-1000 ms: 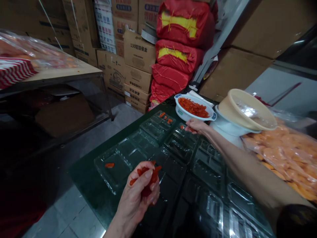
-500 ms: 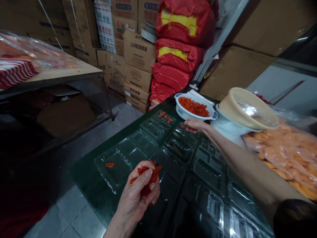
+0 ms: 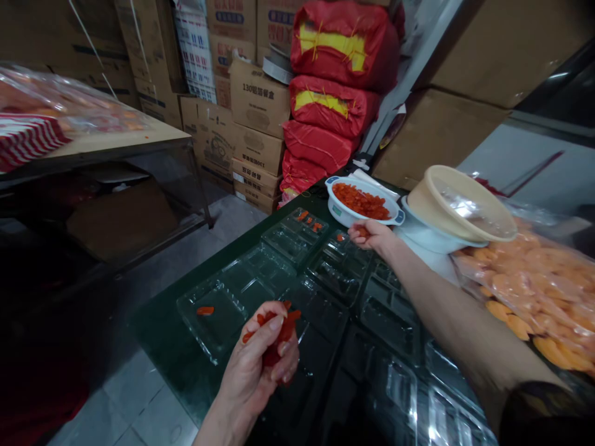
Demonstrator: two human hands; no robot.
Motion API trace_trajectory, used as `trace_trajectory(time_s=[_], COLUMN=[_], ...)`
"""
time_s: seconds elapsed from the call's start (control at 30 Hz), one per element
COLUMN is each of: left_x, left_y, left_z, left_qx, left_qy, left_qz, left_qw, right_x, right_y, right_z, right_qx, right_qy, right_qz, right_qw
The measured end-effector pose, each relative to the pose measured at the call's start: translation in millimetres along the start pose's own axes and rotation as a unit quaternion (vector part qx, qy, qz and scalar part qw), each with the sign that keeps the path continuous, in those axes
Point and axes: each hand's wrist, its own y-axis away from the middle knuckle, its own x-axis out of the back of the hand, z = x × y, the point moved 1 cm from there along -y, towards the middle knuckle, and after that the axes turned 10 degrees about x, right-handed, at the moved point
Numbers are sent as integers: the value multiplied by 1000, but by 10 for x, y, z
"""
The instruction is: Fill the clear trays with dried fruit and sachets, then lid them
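My left hand [image 3: 260, 365] is closed round a bunch of red-orange pieces [image 3: 279, 334], held over the near clear plastic trays [image 3: 260, 291]. My right hand [image 3: 374, 235] reaches far out, fingers pinched on a red-orange piece, just in front of a white bowl [image 3: 341, 214] filled with the same red-orange pieces [image 3: 362, 201]. Clear compartment trays cover the dark green table [image 3: 158, 334]. One piece lies in the nearest left tray [image 3: 205, 310], a few in the far tray [image 3: 307, 218].
A cream bowl [image 3: 460, 204] sits stacked on a white one at the right. Bags of orange slices [image 3: 539, 291] lie beyond it. Red sacks [image 3: 334, 99] and cardboard boxes [image 3: 258, 99] stand behind the table. A second table [image 3: 116, 139] is at the left.
My right hand has lifted slightly from the far tray towards the white bowl. My left hand has stayed put with its bunch.
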Motion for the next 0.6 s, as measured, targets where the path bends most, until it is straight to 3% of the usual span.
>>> trace_trajectory(time_s=[0.17,0.33,0.6], left_x=[6,-8,0], left_y=[10,15,1], left_z=[-3,-4,-12], left_qx=[-1,-2,0], left_qy=[1,-3,-8], left_qz=[-9,-9,-2], left_qw=[1000,1000,1000], right_x=[99,109,-91], right_y=[181,221,-66], right_z=[110,207,144], right_qx=[12,5,32], right_qy=[-131,-156,-98], right_qz=[0,38,212], right_qw=[991,987,972])
